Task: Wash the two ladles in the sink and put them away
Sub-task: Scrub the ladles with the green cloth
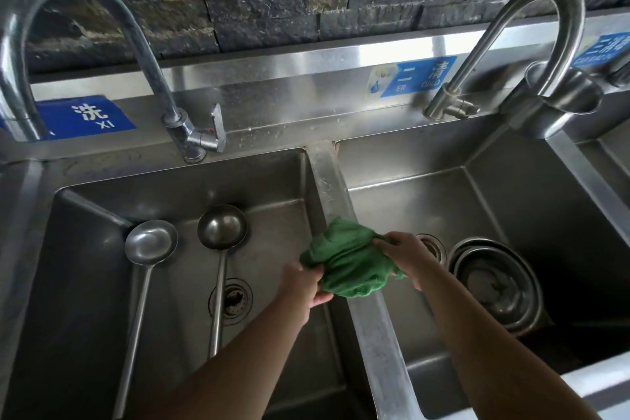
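Two steel ladles lie in the left sink basin (85,283), bowls toward the back and handles toward me: the left ladle (151,245) and the right ladle (222,227). A crumpled green cloth (344,262) sits over the divider (330,187) between the basins. My left hand (305,286) grips the cloth's near left edge. My right hand (405,256) pinches its right side. Neither hand touches a ladle.
A drain (231,298) lies by the right ladle's handle. The right basin (511,201) holds stacked steel bowls (497,286) and a drain (431,245). Two taps (184,133) (450,102) rise at the back. A steel cup holder (559,102) stands back right.
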A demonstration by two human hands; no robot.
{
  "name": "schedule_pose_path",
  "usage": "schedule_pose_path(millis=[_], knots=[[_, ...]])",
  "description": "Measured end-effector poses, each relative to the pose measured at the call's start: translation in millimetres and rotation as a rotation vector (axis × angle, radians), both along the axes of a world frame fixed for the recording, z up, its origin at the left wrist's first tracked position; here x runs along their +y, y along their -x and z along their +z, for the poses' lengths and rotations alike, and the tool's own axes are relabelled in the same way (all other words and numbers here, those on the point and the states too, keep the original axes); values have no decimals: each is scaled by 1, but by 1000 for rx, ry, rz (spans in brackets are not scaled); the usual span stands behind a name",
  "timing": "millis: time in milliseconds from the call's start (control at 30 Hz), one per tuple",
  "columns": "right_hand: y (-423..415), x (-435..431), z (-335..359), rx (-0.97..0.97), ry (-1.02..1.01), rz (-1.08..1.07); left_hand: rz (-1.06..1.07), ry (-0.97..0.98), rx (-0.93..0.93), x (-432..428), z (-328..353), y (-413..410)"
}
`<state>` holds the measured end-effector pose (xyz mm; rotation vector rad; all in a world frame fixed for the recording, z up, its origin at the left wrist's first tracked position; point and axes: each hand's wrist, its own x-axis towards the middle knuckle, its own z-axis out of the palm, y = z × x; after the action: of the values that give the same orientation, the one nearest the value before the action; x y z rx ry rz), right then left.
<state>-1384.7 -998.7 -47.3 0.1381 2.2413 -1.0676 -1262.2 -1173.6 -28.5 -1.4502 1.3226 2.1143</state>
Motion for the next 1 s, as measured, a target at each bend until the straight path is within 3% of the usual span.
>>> schedule_pose_path(millis=[200,300,367,567,733,900,1000], knots=[[-8,-4,17,433,-261,148,-105,153,-8,-4,5,4],[-15,-20,42,684,-249,200,-171,232,3,-21,16,-8],[-26,-41,59,752,-196,212,-155,244,21,-41,24,-23],[-76,-133,79,345,-15,343,-179,430,37,-116,50,-90],[-131,-222,35,-14,84,413,-278,694,-105,-187,40,-161],[-196,-296,-7,-397,138,352,-250,661,-287,-237,7,-222],[-226,-326,-35,-488,132,310,-331,484,-289,-253,-17,-244]])
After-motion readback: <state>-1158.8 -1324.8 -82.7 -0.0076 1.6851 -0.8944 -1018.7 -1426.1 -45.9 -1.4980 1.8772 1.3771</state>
